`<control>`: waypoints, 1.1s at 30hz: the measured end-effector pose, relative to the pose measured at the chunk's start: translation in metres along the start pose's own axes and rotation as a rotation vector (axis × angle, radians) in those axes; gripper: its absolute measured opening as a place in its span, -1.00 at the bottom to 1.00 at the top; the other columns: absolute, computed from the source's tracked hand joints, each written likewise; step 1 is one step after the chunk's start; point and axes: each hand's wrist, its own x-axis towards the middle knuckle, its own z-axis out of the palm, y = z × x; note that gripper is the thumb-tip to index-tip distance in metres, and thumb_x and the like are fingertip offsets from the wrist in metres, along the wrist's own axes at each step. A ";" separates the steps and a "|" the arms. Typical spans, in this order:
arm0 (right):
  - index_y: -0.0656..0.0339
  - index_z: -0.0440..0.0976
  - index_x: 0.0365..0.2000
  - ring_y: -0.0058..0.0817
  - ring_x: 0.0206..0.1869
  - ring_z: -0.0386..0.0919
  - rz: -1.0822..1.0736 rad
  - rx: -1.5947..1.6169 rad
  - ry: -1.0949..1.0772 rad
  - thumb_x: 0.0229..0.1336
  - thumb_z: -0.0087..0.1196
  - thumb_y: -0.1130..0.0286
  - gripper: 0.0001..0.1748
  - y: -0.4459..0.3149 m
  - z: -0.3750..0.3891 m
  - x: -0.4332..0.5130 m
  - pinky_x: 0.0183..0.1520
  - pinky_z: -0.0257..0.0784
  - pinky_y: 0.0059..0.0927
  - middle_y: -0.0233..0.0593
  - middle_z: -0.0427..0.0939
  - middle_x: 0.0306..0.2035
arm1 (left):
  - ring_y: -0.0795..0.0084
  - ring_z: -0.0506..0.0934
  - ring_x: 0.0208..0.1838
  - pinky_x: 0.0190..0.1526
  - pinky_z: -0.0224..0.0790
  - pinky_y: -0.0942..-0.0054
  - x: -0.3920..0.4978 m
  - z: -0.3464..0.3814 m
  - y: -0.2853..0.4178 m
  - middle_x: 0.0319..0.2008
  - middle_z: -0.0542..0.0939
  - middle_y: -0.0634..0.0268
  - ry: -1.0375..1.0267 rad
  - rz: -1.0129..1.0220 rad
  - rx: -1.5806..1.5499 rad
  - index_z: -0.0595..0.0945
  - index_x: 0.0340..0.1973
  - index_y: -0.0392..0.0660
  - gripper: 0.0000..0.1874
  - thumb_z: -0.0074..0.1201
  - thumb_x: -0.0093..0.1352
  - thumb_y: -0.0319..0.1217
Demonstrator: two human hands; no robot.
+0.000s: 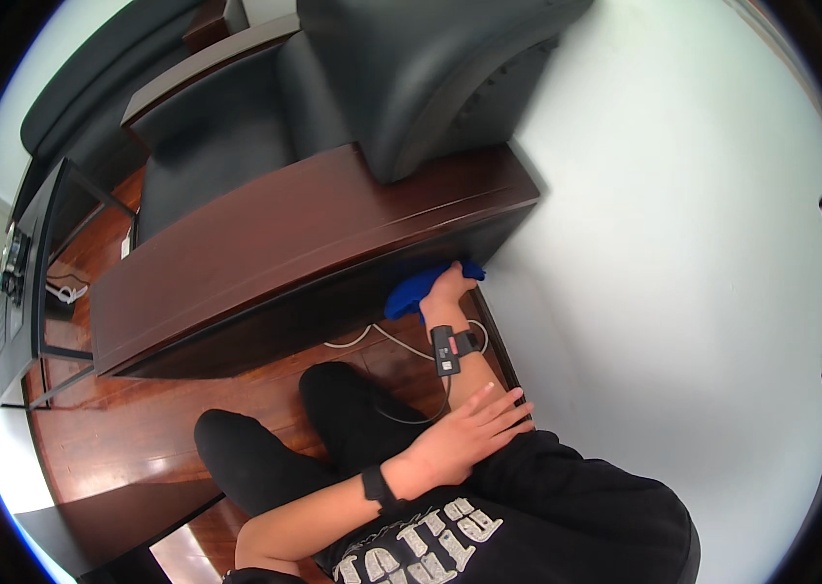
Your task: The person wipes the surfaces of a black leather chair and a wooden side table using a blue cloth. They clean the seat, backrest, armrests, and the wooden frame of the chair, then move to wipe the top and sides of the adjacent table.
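My right hand is on a blue cloth, pressing it against the dark lower side of a sofa with a wooden armrest, near the wall corner. The cloth sticks out on both sides of the hand, and the fingers are partly hidden. A black strap with a small device and a cable is around that wrist. My left hand lies across my right forearm with its fingers spread and holds nothing; a black band circles its wrist.
A white wall rises at the right. A pale cable runs over the wooden floor below the sofa. At the left stands a dark-framed table bearing objects. Black seat cushions lie beyond the armrest.
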 end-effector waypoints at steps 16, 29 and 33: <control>0.52 0.02 0.33 0.15 0.29 0.45 0.119 -0.172 0.208 0.53 -0.25 -0.05 -0.22 -0.013 -0.007 0.031 0.36 0.37 -0.03 0.34 0.37 0.32 | -0.05 0.43 0.37 0.41 0.29 0.09 0.045 0.009 0.049 0.19 0.50 -0.10 0.319 0.252 -0.575 0.43 0.20 -0.45 -0.35 0.11 0.13 -0.64; 0.17 0.32 0.29 -0.24 0.31 0.39 -0.287 -0.250 -0.048 0.49 -0.10 0.07 -0.46 0.012 -0.043 0.163 0.43 0.24 -0.18 -0.08 0.37 0.34 | 0.37 0.68 -0.07 0.02 0.54 0.42 -0.104 0.021 -0.048 -0.14 0.71 0.15 1.044 -0.787 -0.619 0.61 0.00 -0.28 -0.82 0.00 0.55 -0.51; 0.14 0.45 0.19 -0.22 0.22 0.50 -0.397 -1.069 -0.170 0.44 -0.04 0.07 -0.52 0.067 -0.096 0.221 0.37 0.33 -0.17 -0.06 0.51 0.21 | 0.46 0.65 -0.06 0.07 0.50 0.44 -0.166 0.037 -0.065 -0.16 0.70 0.21 1.201 -1.033 -0.736 0.58 0.02 -0.29 -0.79 -0.05 0.60 -0.43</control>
